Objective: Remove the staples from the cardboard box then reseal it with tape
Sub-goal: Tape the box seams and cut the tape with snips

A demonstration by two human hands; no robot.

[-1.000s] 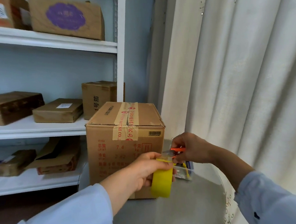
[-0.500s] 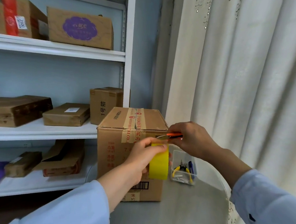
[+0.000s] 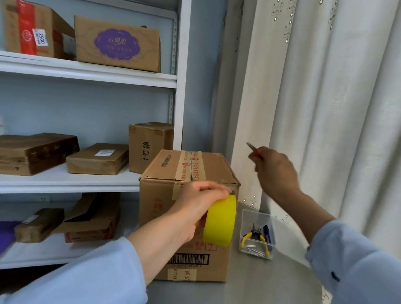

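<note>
A brown cardboard box (image 3: 165,175) with old tape along its top seam stands on the grey round table (image 3: 251,288). My left hand (image 3: 198,204) grips a yellow tape roll (image 3: 219,221) and holds it against the box's front near the top right corner. My right hand (image 3: 275,170) is raised to the right of the box, in front of the curtain. It holds a small orange-handled cutter (image 3: 252,148) whose metal tip points up and to the left.
A clear plastic tray (image 3: 271,239) right of the box holds yellow-handled pliers (image 3: 251,236), a blue tool and loose staples. White shelves (image 3: 83,181) with several cardboard boxes fill the left. A pale curtain (image 3: 345,94) hangs close on the right.
My right hand has pulled the cutter away from the tape roll, up and to the right. My left hand has lifted the roll up the box front.
</note>
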